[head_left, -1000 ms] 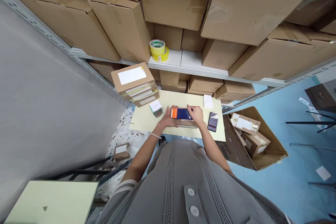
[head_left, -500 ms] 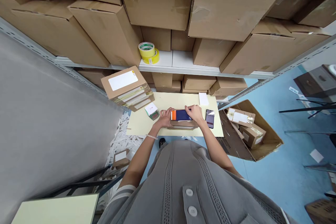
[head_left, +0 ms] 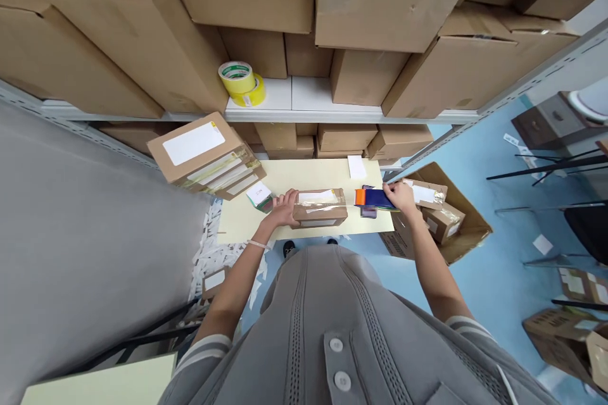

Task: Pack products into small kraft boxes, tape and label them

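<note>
A small cardboard box (head_left: 320,214) with a white label on top lies on the pale yellow table (head_left: 294,172). My left hand (head_left: 285,207) presses against its left end, fingers over the top edge. My right hand (head_left: 401,197) grips a blue and orange tape dispenser (head_left: 377,198), held to the right of the box. A strip of clear tape seems to run from the box's top to the dispenser. Beneath the dispenser a phone (head_left: 368,212) is mostly covered. Close to my left hand stands a small green and white box (head_left: 259,195).
Stacked taped boxes (head_left: 209,158) rise at the table's back left. Two tape rolls (head_left: 242,83) sit on the shelf (head_left: 304,115) above, among large cartons. A white paper pad (head_left: 356,167) lies near the back. Right of the table, an open carton (head_left: 468,247) holds small parcels.
My right hand has pulled the dispenser rightward off the box, over the phone, drawing out tape. My left hand stays at the box's left end. The camera view has shifted slightly.
</note>
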`<state>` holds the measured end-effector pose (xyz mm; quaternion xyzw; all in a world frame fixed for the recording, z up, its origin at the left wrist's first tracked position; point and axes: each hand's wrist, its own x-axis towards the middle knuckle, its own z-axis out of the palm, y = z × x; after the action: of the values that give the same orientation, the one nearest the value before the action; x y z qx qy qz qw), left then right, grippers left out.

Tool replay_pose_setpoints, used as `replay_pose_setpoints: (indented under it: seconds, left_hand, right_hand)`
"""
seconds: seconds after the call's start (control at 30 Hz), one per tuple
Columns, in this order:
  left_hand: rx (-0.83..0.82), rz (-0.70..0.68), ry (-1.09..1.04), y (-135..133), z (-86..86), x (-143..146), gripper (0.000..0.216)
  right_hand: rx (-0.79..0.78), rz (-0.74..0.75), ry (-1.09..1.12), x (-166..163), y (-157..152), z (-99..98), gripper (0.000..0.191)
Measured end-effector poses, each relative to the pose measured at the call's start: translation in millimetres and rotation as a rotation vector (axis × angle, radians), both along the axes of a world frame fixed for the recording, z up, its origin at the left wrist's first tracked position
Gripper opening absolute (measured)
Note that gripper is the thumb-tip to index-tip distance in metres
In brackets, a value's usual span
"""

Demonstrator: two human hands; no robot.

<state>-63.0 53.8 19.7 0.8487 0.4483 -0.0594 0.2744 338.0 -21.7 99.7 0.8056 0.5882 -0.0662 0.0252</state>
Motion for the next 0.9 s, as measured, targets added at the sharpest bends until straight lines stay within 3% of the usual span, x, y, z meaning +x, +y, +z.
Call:
replay_pose_setpoints:
  seconds: [0.2,0.5,0.67,0.9]
  left_hand:
    - [0.03,0.002,0.029,0,-4.5,3,0.118]
    - [0.072,-0.003,0.022,-8,-7.7,5,0.118]
    - [0.093,-0.021,-0.005,-22,-21.8,-4,0.116]
    - [0.177,0.035,-0.064,-46,-38.8,-17,0.107]
  right_hand:
    - [-0.136,0.006,-0.04,-25,20,-18.4,0.055]
    - [-0.255,-0.028,0.039,-39,53,-22.6,0.048]
    - [-0.319,-0.026,0.128,-45,66,-32.5,0.043]
    - [-0.472,-0.193,0.319,-45,59,-53.6,0.041]
